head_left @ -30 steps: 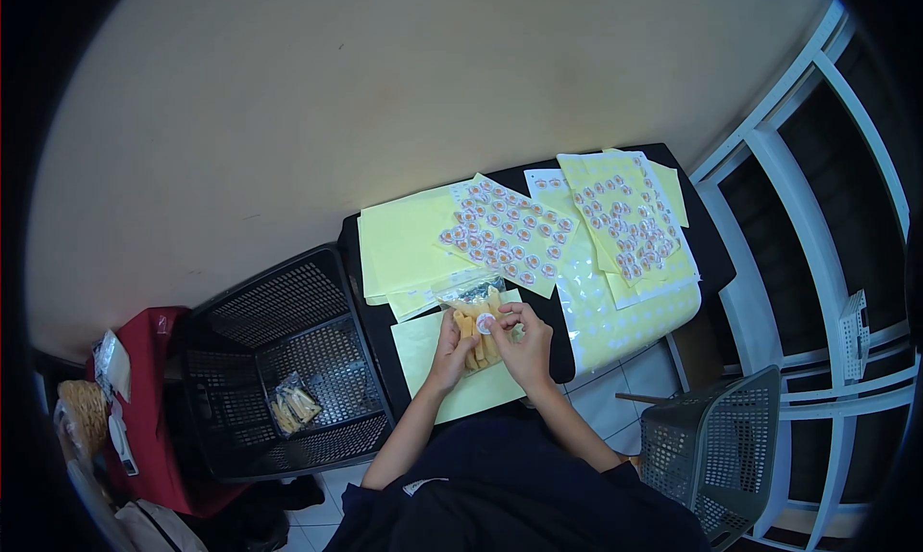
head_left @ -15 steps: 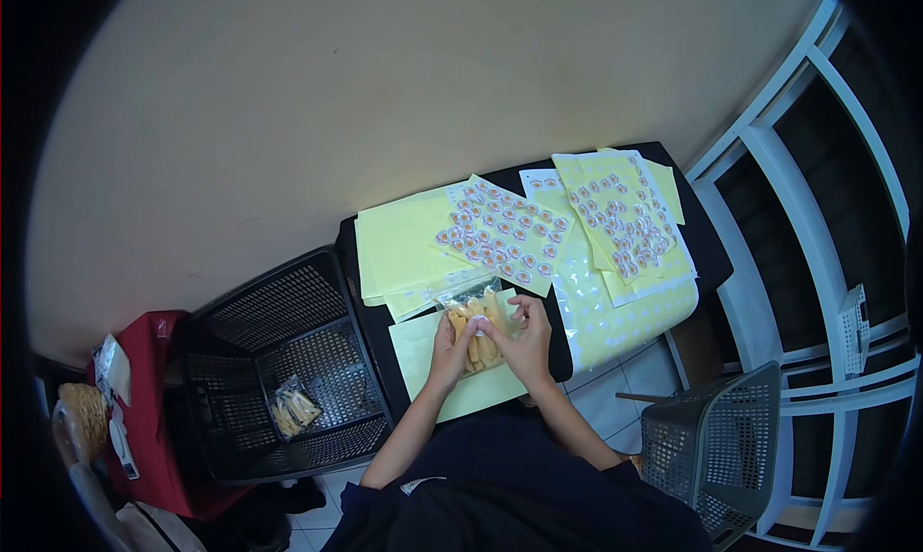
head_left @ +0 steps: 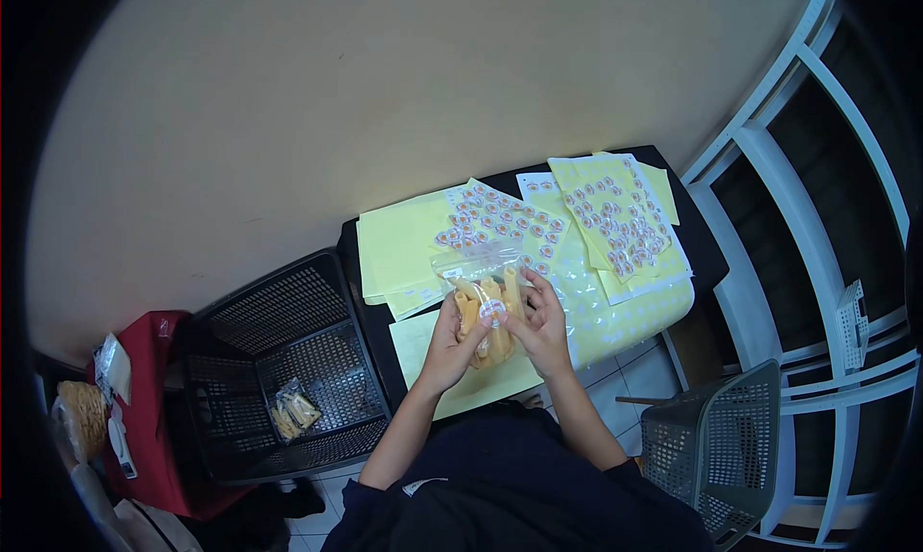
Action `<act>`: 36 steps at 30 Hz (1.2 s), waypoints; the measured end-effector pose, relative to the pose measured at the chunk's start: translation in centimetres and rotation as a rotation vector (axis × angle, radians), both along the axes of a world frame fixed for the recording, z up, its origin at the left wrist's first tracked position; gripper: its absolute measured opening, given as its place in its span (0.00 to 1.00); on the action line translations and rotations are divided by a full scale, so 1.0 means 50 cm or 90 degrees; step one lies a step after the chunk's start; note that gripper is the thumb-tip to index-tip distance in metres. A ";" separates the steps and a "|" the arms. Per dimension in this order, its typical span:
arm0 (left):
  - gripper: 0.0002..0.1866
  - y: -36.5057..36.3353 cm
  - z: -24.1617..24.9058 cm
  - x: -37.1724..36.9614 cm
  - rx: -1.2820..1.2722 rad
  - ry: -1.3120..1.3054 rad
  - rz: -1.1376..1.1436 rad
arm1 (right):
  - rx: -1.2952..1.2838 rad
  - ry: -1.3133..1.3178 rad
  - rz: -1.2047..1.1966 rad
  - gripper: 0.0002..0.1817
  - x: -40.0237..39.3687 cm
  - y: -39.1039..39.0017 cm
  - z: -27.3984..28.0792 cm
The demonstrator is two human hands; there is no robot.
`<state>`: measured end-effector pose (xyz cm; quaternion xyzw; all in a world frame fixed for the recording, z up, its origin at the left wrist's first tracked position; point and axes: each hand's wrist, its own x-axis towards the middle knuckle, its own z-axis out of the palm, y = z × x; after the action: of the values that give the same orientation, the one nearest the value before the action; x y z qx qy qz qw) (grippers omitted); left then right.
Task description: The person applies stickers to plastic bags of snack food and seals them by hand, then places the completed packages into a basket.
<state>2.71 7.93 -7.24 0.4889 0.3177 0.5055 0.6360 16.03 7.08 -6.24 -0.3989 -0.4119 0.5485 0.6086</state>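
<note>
A clear plastic bag of pale yellow stick-shaped snacks (head_left: 494, 338) is held upright over the table, its zip top facing the wall. My left hand (head_left: 450, 348) grips its left side and my right hand (head_left: 542, 333) its right side. Both thumbs press on a round sticker (head_left: 492, 310) on the bag's front. Beneath the hands lies a pale yellow sheet (head_left: 413, 345). Behind the bag, a sheet of round stickers (head_left: 495, 215) rests on other yellow sheets (head_left: 394, 249).
More sticker sheets (head_left: 620, 215) lie at the table's right. A black crate (head_left: 336, 360) at the left holds a bagged snack pack (head_left: 294, 410). A grey-green basket (head_left: 711, 446) stands at the lower right, near a white metal frame (head_left: 760, 167). Red cloth (head_left: 154, 437) is far left.
The bag has risen slightly toward the camera and shows more of its front. My right hand has moved a little right and down, its fingers now against the bag's side.
</note>
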 end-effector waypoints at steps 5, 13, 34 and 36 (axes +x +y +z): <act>0.24 -0.002 0.029 -0.005 0.005 -0.011 -0.015 | -0.013 0.012 -0.011 0.36 -0.003 -0.006 0.027; 0.25 -0.014 0.022 -0.016 0.017 -0.014 -0.055 | 0.002 -0.003 -0.041 0.36 -0.010 -0.030 0.014; 0.24 -0.102 0.021 0.165 0.030 0.023 -0.237 | -0.029 0.016 -0.159 0.19 0.153 -0.227 0.018; 0.30 -0.132 0.024 0.212 0.075 0.066 -0.239 | -0.004 -0.007 -0.247 0.18 0.214 -0.265 -0.005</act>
<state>13.34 1.31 -6.04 0.6014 0.2227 0.3700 0.6721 26.70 -6.17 -6.49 -0.4757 -0.3287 0.4204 0.6992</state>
